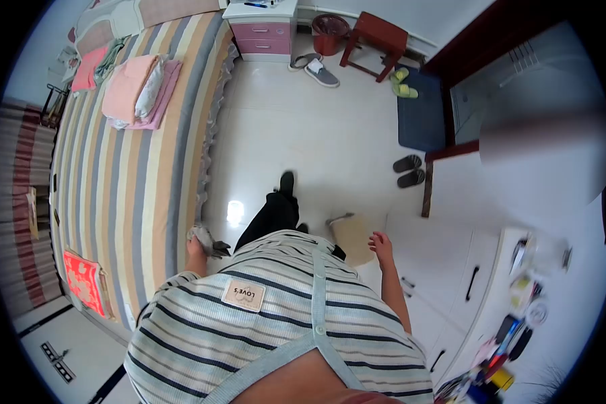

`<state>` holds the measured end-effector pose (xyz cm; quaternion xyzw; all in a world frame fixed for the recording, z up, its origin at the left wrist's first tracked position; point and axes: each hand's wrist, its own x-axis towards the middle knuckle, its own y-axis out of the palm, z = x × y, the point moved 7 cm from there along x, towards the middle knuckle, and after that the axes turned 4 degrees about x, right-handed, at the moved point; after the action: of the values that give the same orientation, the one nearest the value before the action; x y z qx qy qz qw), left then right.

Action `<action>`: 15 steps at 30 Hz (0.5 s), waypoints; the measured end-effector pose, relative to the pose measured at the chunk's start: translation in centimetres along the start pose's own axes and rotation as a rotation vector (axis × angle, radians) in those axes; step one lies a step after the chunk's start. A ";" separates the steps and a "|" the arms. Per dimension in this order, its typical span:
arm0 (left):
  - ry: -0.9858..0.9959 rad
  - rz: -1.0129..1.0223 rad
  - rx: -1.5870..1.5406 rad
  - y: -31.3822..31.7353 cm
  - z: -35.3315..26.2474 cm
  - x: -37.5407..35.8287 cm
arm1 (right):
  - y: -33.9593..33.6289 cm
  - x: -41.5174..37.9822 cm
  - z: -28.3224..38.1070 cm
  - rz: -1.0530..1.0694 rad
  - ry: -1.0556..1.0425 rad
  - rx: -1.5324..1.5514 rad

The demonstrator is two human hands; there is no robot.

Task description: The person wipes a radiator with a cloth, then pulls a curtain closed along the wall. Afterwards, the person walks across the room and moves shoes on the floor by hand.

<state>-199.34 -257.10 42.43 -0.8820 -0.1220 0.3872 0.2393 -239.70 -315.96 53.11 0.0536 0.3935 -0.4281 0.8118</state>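
Observation:
My left hand (195, 252) is at the side of the bed, closed on a bunched grey cloth (205, 239) with a darker end hanging toward the floor. What kind of cloth it is I cannot make out. My right hand (382, 248) hangs out on the other side, fingers apart and slightly bent, with nothing in it. Beneath and beside it are a beige board-like item (352, 239) on the floor and the white cabinet (438, 259). The striped bed (141, 175) is nearest to my left hand.
Folded pink bedding (131, 91) lies on the bed. A nightstand (261, 34), a red bin (330, 37), grey shoes (322, 73) and a red stool (377, 37) stand ahead. Green slippers (404, 90) rest on a dark mat (421, 124); dark slippers (409, 172) lie nearer.

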 end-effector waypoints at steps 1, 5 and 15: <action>-0.014 -0.003 -0.018 1.5 0.8 1.5 | 0.3 2.4 3.4 0.032 -0.066 -0.016; 0.097 0.049 0.237 11.7 -7.4 2.1 | 1.5 9.9 11.8 0.005 -0.121 -0.062; 0.277 0.449 0.033 42.5 -44.6 1.1 | -0.4 22.0 8.2 0.095 0.114 -0.238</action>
<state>-164.25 -307.60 45.91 -0.9275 0.1171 0.3082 0.1761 -228.03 -334.07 43.70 -0.0002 0.4837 -0.3357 0.8083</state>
